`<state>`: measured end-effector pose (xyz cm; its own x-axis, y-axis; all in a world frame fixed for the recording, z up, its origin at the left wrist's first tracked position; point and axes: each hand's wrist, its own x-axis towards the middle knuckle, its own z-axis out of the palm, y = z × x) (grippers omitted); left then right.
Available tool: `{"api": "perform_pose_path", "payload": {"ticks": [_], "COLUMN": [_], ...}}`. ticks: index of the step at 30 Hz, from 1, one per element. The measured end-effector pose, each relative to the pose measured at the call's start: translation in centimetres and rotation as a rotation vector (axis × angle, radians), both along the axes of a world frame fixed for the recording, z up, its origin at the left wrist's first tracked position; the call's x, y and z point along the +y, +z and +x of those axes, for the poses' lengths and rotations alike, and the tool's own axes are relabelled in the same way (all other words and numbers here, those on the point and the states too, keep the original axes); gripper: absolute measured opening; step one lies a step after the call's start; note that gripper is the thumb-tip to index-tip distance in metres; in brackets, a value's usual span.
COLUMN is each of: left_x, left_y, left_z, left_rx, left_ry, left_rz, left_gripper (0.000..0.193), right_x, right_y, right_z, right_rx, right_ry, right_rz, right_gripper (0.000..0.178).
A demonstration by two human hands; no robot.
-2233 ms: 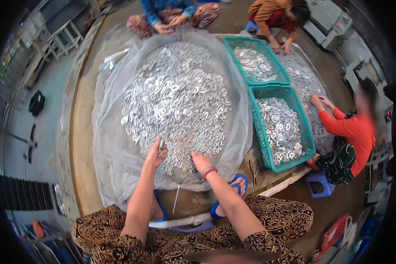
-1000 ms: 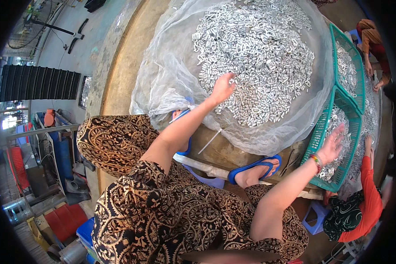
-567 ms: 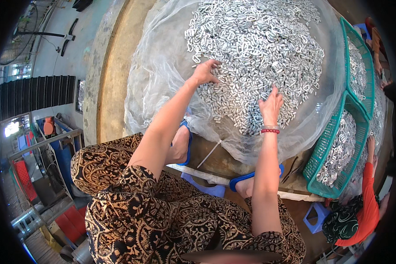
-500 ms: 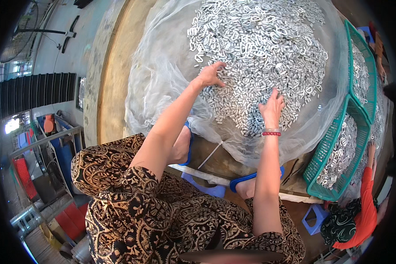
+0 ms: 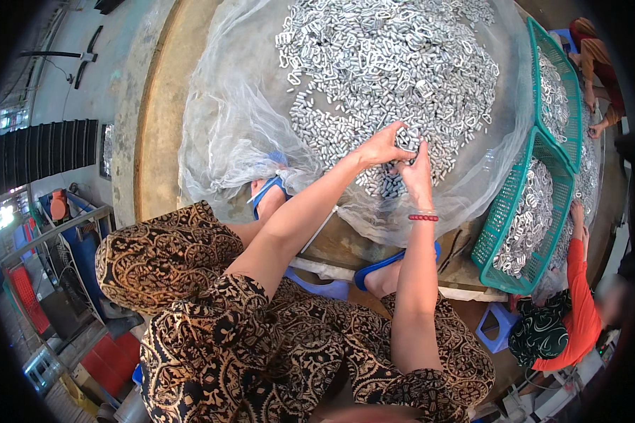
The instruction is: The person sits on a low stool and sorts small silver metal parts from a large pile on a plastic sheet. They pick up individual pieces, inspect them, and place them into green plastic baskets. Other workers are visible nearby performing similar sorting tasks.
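Note:
A broad heap of small silver metal pieces, some open rings and some short plugs, lies on a translucent plastic sheet. Over its near part, my left hand reaches in from the left, fingers and thumb curved apart. Close beside it is my right hand, with a red bead bracelet at the wrist; its thumb and fingers also stand apart. The two hands nearly meet, and metal pieces show between them. Darker grey pieces lie just below the hands.
Two green plastic baskets of metal pieces stand at the right. Beyond them, a person in an orange top reaches toward more pieces. My feet, in blue sandals, rest near the sheet. A blue stool is at lower right.
My left hand has moved right across the heap, and my right hand has shifted slightly left, so they are now close together. The whole view has shifted somewhat left.

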<state>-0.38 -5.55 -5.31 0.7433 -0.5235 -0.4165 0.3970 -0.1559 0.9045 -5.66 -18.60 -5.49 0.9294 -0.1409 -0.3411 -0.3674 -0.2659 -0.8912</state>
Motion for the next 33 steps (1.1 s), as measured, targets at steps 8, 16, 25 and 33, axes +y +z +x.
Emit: {"api": "perform_pose_path", "payload": {"ticks": [8, 16, 25, 33], "left_x": [4.1, 5.8, 6.1, 7.8], "left_y": [5.1, 1.2, 2.2, 4.7], "left_z": [0.1, 0.5, 0.7, 1.1], "left_rx": [0.043, 0.007, -0.706, 0.009], "left_ry": [-0.172, -0.097, -0.183, 0.12], "left_rz": [-0.152, 0.238, 0.545, -0.118], "left_gripper": [0.049, 0.051, 0.028, 0.03], "right_x": [-1.5, -1.2, -1.9, 0.8], "right_y": [3.3, 3.5, -0.5, -3.8], "right_z": [-1.2, -2.0, -4.0, -6.2], "right_rx": [-0.027, -0.072, -0.012, -0.049], "right_ry": [-0.084, -0.217, 0.114, 0.095], "right_rz": [0.595, 0.735, -0.515, -0.668], "right_gripper": [0.037, 0.055, 0.042, 0.021]}}
